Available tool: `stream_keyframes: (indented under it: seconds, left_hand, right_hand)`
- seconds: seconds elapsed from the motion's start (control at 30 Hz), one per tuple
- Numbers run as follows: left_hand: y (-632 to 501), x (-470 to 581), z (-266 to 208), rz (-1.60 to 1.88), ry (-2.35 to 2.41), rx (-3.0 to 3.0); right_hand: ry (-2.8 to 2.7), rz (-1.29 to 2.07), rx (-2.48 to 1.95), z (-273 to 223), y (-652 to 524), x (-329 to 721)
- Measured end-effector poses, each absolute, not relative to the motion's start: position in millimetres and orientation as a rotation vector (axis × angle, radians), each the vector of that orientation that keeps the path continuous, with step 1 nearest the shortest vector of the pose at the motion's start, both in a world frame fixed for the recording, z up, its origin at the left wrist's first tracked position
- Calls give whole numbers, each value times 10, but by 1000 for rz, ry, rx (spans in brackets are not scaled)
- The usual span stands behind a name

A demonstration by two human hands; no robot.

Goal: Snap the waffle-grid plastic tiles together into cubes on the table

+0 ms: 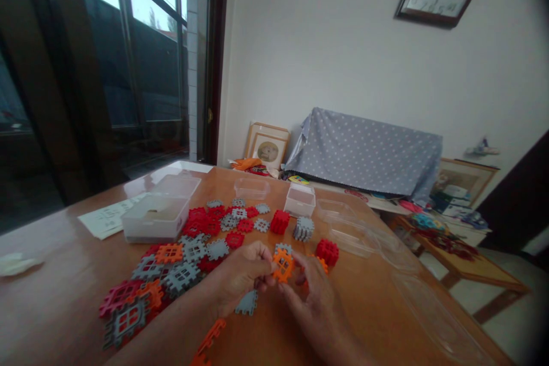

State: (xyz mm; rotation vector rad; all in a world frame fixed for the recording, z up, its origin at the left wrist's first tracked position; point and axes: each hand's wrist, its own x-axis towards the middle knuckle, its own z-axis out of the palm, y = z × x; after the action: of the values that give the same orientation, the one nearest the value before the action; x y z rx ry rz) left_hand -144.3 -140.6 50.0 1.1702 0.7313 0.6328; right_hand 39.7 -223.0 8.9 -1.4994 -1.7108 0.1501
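Between the thumb and fingers of my left hand (244,274) is an orange plastic interlocking tile (283,266) with a notched rim and a window-like grid, held upright above the table. My right hand (315,297) curls around the same tile from the right, its thumb and forefinger at the lower and right edges. More orange tiles (321,263) show partly behind my right fingers. A grey tile (283,248) appears just beyond the held one, and another grey tile (246,303) lies under my left hand. Loose red, grey and orange tiles (182,277) spread to the left.
Beyond my hands stand a red tile stack (279,221), a grey stack (304,229) and another red stack (327,251). A small clear box (299,200) and a larger one (150,229) sit farther back. Clear lids (349,240) lie right; papers (105,220) lie left.
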Motion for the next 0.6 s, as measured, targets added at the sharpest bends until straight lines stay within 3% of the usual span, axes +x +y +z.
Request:
stream_keyframes:
  seconds: [0.23, 0.6]
  left_hand:
    - [-1425, -1437, 494, 592, 673, 1152]
    - [-1311, -1479, 440, 638, 837, 1308]
  right_hand:
    - [-1751, 143, -1454, 175, -2240, 519]
    - [-1439, 528, -1596, 310, -2230, 1443]
